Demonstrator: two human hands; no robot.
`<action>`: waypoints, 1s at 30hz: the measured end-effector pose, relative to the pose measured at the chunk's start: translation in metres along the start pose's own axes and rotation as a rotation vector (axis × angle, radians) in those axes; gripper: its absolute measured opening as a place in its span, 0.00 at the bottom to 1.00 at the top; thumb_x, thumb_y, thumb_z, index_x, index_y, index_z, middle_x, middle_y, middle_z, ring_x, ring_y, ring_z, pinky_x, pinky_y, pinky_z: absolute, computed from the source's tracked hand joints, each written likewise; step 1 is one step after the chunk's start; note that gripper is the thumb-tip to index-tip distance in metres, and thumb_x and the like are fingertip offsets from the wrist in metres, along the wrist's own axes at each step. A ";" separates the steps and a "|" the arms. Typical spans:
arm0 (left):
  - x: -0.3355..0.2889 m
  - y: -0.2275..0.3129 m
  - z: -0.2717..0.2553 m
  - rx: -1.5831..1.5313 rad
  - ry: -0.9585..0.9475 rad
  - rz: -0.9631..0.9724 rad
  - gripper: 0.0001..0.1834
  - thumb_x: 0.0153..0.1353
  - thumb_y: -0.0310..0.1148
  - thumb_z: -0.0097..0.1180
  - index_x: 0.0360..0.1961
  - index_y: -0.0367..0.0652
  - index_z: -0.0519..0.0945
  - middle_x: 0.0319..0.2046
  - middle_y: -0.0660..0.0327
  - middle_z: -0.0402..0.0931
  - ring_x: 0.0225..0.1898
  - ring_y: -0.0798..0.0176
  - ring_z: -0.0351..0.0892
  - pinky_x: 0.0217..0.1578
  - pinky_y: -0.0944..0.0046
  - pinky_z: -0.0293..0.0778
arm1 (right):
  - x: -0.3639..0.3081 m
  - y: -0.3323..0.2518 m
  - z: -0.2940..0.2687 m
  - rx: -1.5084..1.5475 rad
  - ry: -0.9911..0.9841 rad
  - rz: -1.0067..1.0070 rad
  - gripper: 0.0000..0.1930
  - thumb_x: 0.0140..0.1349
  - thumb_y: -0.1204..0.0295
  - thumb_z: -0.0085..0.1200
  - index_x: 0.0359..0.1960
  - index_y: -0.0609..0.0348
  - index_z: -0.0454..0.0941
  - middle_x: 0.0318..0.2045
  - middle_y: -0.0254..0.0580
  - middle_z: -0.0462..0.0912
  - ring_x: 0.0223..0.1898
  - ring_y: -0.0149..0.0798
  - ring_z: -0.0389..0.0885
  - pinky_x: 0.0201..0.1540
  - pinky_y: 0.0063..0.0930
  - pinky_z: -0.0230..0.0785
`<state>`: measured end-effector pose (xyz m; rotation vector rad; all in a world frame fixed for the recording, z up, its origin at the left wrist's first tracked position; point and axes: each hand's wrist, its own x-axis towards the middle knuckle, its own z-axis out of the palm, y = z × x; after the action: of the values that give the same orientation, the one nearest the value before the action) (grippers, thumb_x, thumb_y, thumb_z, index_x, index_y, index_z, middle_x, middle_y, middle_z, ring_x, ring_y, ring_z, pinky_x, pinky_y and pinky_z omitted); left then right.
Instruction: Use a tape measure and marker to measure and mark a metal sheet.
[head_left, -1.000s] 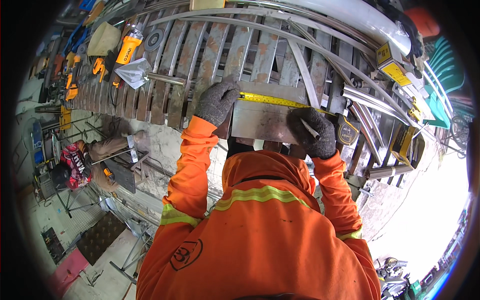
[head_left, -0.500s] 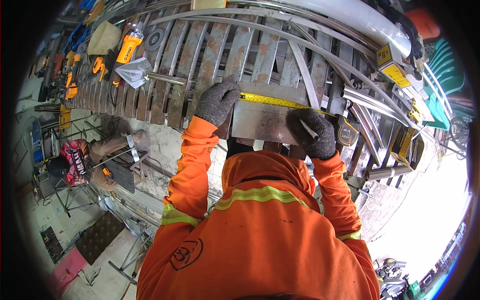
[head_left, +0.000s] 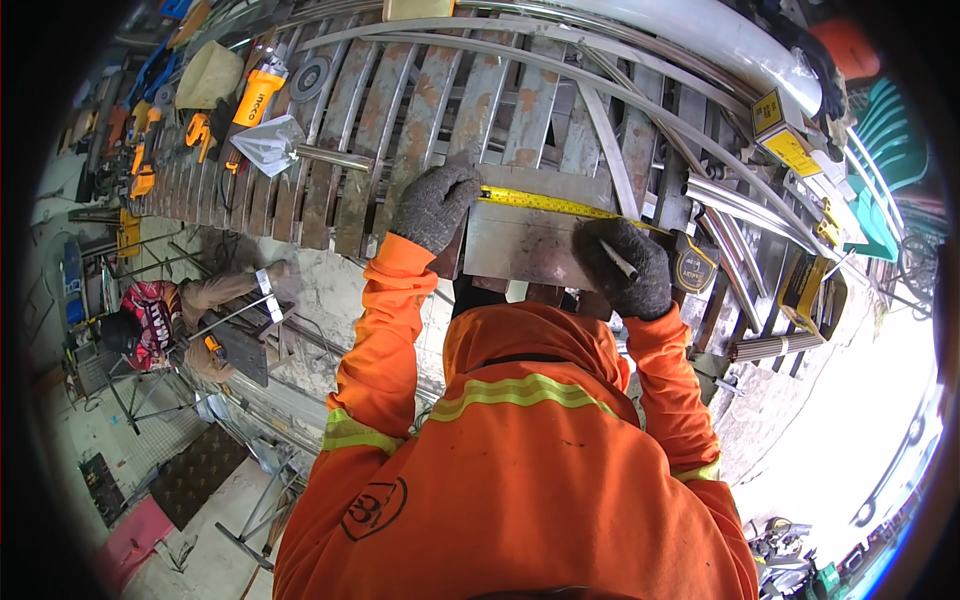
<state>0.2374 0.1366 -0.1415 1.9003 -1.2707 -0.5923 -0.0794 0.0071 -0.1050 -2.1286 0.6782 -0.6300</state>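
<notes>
A flat grey metal plate point(head_left: 525, 245) lies across the near edge of a slatted metal workbench. The yellow blade of a tape measure point(head_left: 545, 203) stretches over it from left to right. My left hand point(head_left: 437, 207), in a dark grey knit glove, is closed at the plate's left edge, pinching the blade's end. My right hand point(head_left: 630, 270), gloved alike, rests on the plate's right end with a thin pen-like stick point(head_left: 620, 262) in its curled fingers. Just right of that hand sits the tape's black and yellow case point(head_left: 693, 266). The right fingertips are partly hidden.
Long metal strips point(head_left: 610, 150) and tubes point(head_left: 735, 240) lie on the bench's right side. An orange angle grinder point(head_left: 257, 98) and a grinding disc point(head_left: 309, 79) are at the far left. A yellow box point(head_left: 785, 135) stands far right. A co-worker point(head_left: 150, 325) works low at left.
My hands, the tape and the plate stay nearly as they were. At left, the co-worker's body and the bar near their hands have shifted slightly.
</notes>
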 end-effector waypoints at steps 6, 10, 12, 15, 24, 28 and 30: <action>0.000 0.008 -0.004 0.026 -0.045 -0.040 0.14 0.75 0.34 0.65 0.55 0.37 0.87 0.50 0.50 0.89 0.51 0.55 0.89 0.57 0.57 0.81 | 0.002 -0.005 -0.001 0.035 -0.004 0.057 0.10 0.69 0.70 0.66 0.49 0.56 0.87 0.42 0.49 0.90 0.45 0.56 0.91 0.49 0.44 0.83; 0.000 0.008 -0.003 0.007 -0.028 -0.032 0.17 0.75 0.33 0.64 0.60 0.35 0.85 0.50 0.52 0.89 0.50 0.59 0.88 0.57 0.59 0.81 | 0.001 -0.003 0.000 -0.031 -0.008 0.036 0.09 0.69 0.70 0.66 0.49 0.56 0.87 0.42 0.49 0.90 0.45 0.55 0.91 0.49 0.44 0.83; 0.000 0.007 -0.001 -0.059 -0.005 -0.035 0.15 0.74 0.37 0.65 0.55 0.39 0.87 0.46 0.47 0.88 0.48 0.48 0.88 0.53 0.54 0.82 | 0.001 -0.003 -0.001 0.018 -0.027 0.069 0.10 0.68 0.70 0.66 0.49 0.56 0.87 0.42 0.49 0.90 0.46 0.55 0.91 0.49 0.45 0.83; -0.001 0.007 0.000 -0.073 0.017 -0.031 0.15 0.74 0.39 0.64 0.53 0.40 0.88 0.44 0.44 0.87 0.47 0.42 0.88 0.52 0.51 0.82 | 0.001 -0.003 0.000 -0.012 -0.007 0.043 0.10 0.68 0.70 0.66 0.49 0.56 0.87 0.42 0.49 0.89 0.45 0.56 0.91 0.49 0.44 0.83; 0.000 0.011 -0.002 -0.054 0.004 -0.025 0.16 0.74 0.39 0.64 0.54 0.41 0.87 0.44 0.44 0.87 0.47 0.43 0.88 0.51 0.51 0.82 | 0.005 -0.001 -0.003 -0.013 -0.018 -0.025 0.09 0.69 0.70 0.67 0.48 0.56 0.87 0.41 0.49 0.89 0.43 0.56 0.91 0.46 0.43 0.84; 0.000 0.008 0.000 -0.073 0.023 -0.021 0.16 0.74 0.39 0.64 0.54 0.41 0.87 0.44 0.44 0.87 0.47 0.42 0.88 0.51 0.51 0.82 | 0.004 0.000 0.000 -0.012 -0.002 -0.002 0.09 0.69 0.71 0.67 0.47 0.57 0.87 0.40 0.49 0.89 0.43 0.56 0.91 0.46 0.43 0.84; 0.000 0.009 -0.001 -0.045 0.012 -0.025 0.16 0.74 0.39 0.64 0.55 0.40 0.87 0.44 0.44 0.87 0.47 0.42 0.88 0.51 0.51 0.82 | 0.004 -0.002 -0.003 0.039 -0.030 0.045 0.09 0.69 0.71 0.66 0.47 0.57 0.87 0.40 0.49 0.89 0.44 0.56 0.91 0.47 0.43 0.84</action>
<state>0.2328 0.1353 -0.1335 1.8824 -1.2175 -0.6168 -0.0775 0.0035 -0.1013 -2.0765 0.6903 -0.5814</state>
